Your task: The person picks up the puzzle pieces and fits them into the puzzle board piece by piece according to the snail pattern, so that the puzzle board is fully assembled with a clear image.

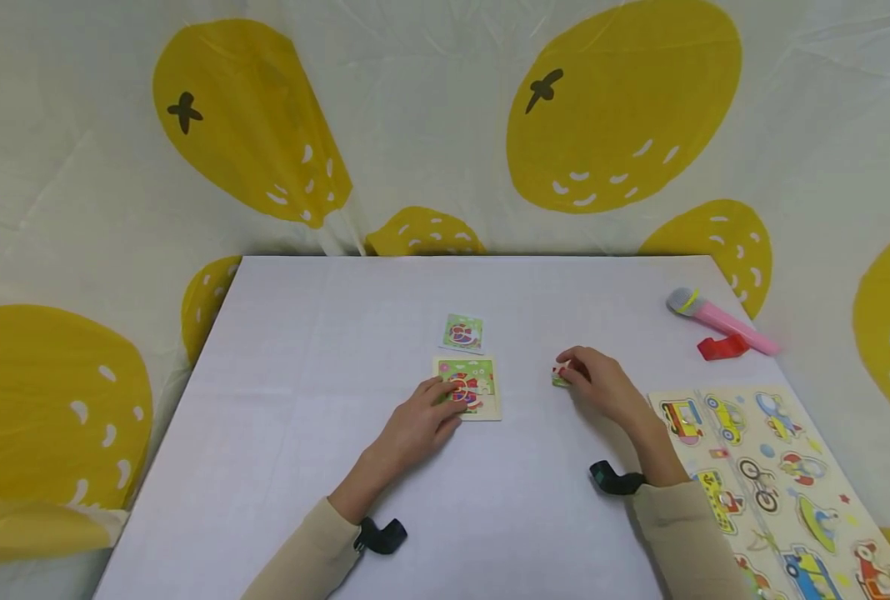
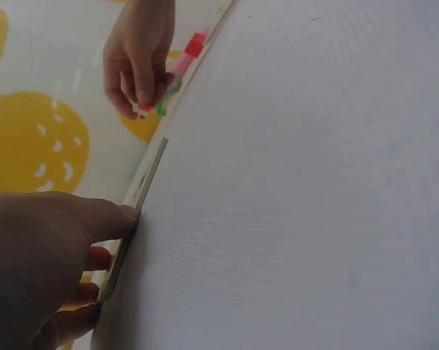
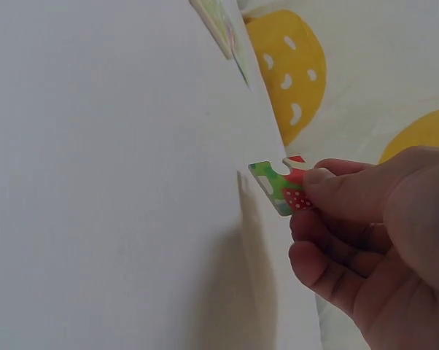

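Note:
My left hand (image 1: 420, 421) rests on a small square puzzle board (image 1: 497, 408). Its fingers lie over the picture of red and purple shapes on green, and part of that picture is hidden under them. In the left wrist view, the thumb touches the board's edge (image 2: 152, 169). To the right, my right hand (image 1: 598, 381) pinches a puzzle piece (image 3: 274, 182) between thumb and fingertips, held above the table. The piece is green and red with white dots and has a rounded notch. Beyond the board lies a small picture card (image 1: 463, 333) with a similar design.
A larger wooden board (image 1: 778, 454) with vehicle pictures lies at the table's right, partly under the right forearm. Farther back are a pink toy microphone (image 1: 718, 319) and a red object (image 1: 722, 347). A cloth with yellow fruit prints hangs behind the white table (image 1: 302, 333).

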Motion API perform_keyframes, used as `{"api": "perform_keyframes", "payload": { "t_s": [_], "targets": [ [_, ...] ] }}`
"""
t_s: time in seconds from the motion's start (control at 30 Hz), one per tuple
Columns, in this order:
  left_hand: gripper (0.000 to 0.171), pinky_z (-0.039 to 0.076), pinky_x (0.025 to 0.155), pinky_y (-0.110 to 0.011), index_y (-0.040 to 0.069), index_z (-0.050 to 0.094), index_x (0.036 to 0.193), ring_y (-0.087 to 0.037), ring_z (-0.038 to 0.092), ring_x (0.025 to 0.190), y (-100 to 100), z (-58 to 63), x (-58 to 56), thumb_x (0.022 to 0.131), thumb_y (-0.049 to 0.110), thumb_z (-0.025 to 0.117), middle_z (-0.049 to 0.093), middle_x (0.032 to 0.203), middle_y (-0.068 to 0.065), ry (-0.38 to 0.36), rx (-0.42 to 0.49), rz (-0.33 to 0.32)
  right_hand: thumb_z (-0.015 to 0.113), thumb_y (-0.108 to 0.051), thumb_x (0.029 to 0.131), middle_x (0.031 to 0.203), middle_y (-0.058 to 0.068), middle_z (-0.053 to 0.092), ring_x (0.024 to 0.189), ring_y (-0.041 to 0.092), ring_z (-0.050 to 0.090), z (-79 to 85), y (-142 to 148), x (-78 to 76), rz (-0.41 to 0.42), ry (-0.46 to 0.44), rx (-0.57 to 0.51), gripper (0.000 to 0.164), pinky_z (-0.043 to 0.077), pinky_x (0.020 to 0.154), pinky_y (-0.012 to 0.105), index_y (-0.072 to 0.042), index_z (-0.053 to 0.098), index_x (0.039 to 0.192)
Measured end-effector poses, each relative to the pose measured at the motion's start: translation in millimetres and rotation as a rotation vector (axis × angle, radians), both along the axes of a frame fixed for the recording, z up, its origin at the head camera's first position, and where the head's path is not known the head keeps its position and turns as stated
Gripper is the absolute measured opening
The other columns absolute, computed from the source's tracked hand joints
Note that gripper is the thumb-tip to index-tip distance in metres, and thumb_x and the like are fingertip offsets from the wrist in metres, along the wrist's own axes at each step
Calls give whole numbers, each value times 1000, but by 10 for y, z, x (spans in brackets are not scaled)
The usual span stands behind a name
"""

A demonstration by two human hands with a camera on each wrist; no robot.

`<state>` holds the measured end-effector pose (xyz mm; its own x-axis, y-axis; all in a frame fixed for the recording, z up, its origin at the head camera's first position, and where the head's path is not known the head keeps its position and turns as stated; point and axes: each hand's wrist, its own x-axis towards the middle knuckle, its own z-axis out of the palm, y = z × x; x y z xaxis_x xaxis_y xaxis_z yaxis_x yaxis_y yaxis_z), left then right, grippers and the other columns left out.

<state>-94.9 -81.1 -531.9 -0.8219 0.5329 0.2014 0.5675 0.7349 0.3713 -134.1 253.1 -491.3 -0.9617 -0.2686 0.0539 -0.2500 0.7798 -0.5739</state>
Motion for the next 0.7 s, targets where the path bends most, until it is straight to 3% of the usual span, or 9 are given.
{"api": "perform_keyframes", "payload": {
  "t_s": [0.17, 0.7],
  "targets": [
    [26, 53, 105, -40, 20, 74, 121, -26, 50, 137, 2, -2, -1, 96, 26, 67, 59, 141, -5, -2, -1, 0, 66, -7, 95, 87, 4, 61, 79, 15, 51, 14, -134, -18, 10, 28, -28, 22, 45, 69, 23, -4, 66, 117],
    [25, 55, 101, -42, 21, 75, 120, -28, 50, 137, -5, -31, -10, 97, 26, 67, 58, 143, -5, 29, 14, -15, 73, -14, 91, 87, 2, 69, 77, 13, 57, 17, -654, 31, 59, -77, -101, 15, 50, 68, 20, -5, 68, 102]
  ]
}}
